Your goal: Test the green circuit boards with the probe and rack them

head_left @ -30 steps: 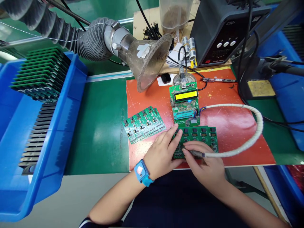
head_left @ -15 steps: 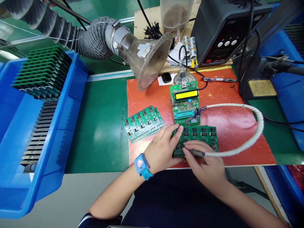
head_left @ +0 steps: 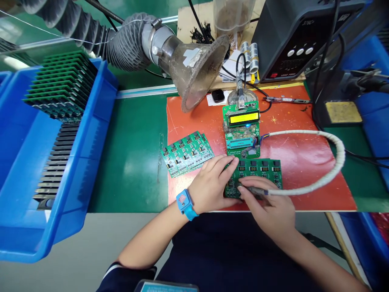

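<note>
A green circuit board panel point(head_left: 265, 169) with small two-digit displays lies on the orange mat near the table's front edge. My left hand point(head_left: 211, 184), with a blue wrist strap point(head_left: 184, 203), grips this panel's left side, fingers along the top and thumb at the bottom. Pinched in my right hand point(head_left: 270, 207) is a dark probe point(head_left: 257, 190), its tip down at the panel's left part; the exact contact is hidden by fingers. A white-wrapped cable point(head_left: 338, 162) runs from the probe to a programmer board point(head_left: 242, 132) with a lit yellow screen.
More panels point(head_left: 188, 153) overlap left of my hands. A blue bin point(head_left: 100, 109) at left holds upright boards point(head_left: 62, 83) in a black rack. A fume extractor hood point(head_left: 200, 73) hangs above the mat. Behind stands a soldering station point(head_left: 299, 48); a pen point(head_left: 287, 100) lies before it.
The camera view has shifted slightly, so everything appears a little further right and higher. Both hands, the probe and the panel keep about the same places relative to each other.
</note>
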